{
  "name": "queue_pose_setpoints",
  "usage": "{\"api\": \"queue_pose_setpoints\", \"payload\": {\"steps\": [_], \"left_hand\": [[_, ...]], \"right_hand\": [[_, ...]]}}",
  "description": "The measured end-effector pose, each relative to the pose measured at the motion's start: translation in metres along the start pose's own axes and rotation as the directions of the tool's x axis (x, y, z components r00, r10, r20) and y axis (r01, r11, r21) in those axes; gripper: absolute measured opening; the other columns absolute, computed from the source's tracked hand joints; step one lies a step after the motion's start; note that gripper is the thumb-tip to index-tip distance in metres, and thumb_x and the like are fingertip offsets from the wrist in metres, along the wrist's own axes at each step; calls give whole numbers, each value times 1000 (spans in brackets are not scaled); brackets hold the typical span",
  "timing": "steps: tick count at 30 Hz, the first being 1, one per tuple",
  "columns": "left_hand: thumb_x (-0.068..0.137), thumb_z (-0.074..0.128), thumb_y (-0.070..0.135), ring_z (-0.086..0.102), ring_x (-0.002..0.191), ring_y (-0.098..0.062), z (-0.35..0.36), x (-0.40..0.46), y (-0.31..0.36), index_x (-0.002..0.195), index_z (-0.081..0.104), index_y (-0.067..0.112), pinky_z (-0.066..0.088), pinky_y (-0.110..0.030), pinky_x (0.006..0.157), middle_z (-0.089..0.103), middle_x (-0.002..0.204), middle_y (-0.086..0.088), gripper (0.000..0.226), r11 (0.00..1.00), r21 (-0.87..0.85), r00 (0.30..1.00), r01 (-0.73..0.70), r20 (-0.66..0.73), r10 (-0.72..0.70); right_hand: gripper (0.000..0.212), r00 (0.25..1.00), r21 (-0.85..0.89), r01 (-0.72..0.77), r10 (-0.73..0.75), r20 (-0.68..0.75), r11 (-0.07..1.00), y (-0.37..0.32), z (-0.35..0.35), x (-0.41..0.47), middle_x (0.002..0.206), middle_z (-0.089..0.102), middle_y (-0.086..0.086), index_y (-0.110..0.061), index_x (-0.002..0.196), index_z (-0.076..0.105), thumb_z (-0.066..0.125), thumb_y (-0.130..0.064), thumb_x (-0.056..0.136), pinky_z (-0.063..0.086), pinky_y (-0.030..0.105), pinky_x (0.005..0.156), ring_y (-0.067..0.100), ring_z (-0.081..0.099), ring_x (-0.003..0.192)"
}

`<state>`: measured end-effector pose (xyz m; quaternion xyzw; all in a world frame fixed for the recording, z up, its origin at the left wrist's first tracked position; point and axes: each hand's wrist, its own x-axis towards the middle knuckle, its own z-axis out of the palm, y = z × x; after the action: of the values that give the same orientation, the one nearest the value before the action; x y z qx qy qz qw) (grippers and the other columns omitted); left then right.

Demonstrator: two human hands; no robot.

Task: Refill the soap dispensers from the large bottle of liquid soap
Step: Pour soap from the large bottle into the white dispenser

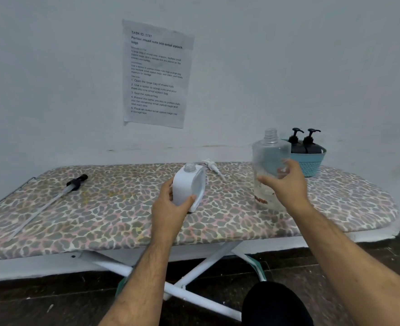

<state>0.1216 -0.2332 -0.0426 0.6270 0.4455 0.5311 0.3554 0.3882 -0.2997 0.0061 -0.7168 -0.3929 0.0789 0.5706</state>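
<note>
A small white soap dispenser [187, 184] with its neck uncapped stands on the ironing board [100, 208]; my left hand [170, 205] grips its lower side. A large clear bottle [268, 158], also uncapped, stands upright to the right, and my right hand [284, 182] wraps its middle. A white pump head [211, 166] lies behind the dispenser. At the left, a black pump with a long clear tube [73, 183] lies flat on the board.
A teal basket [309, 162] at the back right holds two black pump dispensers [303, 143]. A printed sheet [156, 74] hangs on the wall behind. The board's white legs [194, 278] cross below, over a dark floor.
</note>
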Motion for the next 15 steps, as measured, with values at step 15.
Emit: {"api": "queue_pose_setpoints", "payload": {"steps": [15], "left_hand": [[81, 79, 29, 61, 98, -9, 3, -2, 3, 138, 49, 29, 59, -28, 70, 59, 115, 10, 65, 999, 49, 1000, -15, -13, 15]], "right_hand": [[83, 999, 38, -21, 23, -32, 999, 31, -31, -6, 131, 57, 8, -19, 140, 39, 88, -29, 73, 50, 35, 90, 18, 56, 108]]}}
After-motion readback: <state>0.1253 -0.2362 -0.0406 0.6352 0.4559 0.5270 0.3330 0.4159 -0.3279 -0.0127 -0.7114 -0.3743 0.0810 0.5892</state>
